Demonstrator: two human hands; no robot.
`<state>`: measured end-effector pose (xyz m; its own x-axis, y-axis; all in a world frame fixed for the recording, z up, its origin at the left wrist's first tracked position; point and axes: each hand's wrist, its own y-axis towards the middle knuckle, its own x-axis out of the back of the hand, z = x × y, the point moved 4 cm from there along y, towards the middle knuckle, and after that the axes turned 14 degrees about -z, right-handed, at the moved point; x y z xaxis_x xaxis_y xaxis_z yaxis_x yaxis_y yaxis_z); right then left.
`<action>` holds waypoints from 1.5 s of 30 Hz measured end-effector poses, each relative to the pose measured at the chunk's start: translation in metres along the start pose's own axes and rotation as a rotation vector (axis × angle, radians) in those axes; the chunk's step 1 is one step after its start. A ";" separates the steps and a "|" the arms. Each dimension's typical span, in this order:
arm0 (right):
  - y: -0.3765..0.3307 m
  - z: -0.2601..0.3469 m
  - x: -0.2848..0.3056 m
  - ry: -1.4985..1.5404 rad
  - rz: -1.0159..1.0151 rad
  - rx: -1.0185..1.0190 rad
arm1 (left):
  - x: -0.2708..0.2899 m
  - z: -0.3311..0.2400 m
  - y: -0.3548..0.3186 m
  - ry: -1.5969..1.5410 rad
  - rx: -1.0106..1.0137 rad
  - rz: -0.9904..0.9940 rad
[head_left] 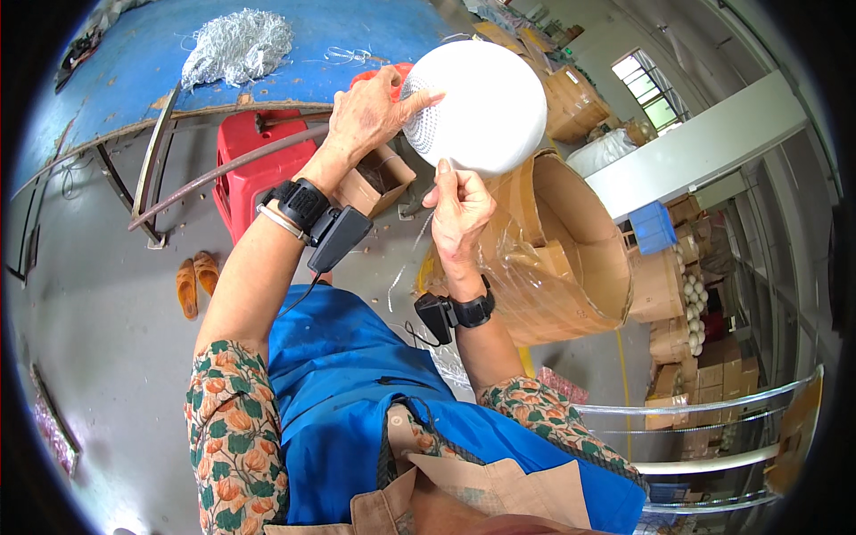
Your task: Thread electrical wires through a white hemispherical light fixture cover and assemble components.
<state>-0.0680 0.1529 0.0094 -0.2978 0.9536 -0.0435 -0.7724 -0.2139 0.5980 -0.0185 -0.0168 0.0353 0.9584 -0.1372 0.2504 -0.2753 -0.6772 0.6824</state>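
A white round ball-shaped lampshade (486, 98) with a dotted, perforated patch on its left side is held up in front of me. My left hand (370, 116) grips its left edge, index finger stretched across the dotted patch. My right hand (459, 209) is below the ball, thumb pressed against its underside and fingers pinched on a thin clear strand or film. Both wrists wear black bands with small black devices.
A large cardboard box (571, 259) lined with clear plastic stands at my right. A red plastic stool (259, 169) and a small open carton (379, 183) sit below a blue table (178, 53) carrying a heap of white threads (236, 45). Orange slippers (196, 281) lie on the floor.
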 end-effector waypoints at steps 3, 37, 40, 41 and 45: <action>-0.002 -0.002 -0.002 -0.044 -0.030 0.020 | 0.001 -0.001 -0.002 0.015 -0.019 -0.038; -0.009 -0.001 -0.003 -0.056 -0.055 0.058 | 0.002 -0.002 -0.007 0.031 -0.044 0.024; -0.008 -0.008 -0.002 -0.071 -0.088 0.064 | -0.002 -0.003 -0.008 0.039 -0.036 0.060; -0.008 -0.009 -0.002 -0.086 -0.104 0.059 | -0.002 -0.003 -0.008 0.039 -0.035 0.060; -0.010 -0.006 -0.003 -0.091 -0.119 0.040 | -0.003 -0.001 -0.007 0.010 0.006 0.123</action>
<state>-0.0628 0.1510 -0.0018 -0.1527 0.9873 -0.0445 -0.7754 -0.0918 0.6247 -0.0190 -0.0106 0.0302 0.9164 -0.2124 0.3394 -0.3906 -0.6601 0.6416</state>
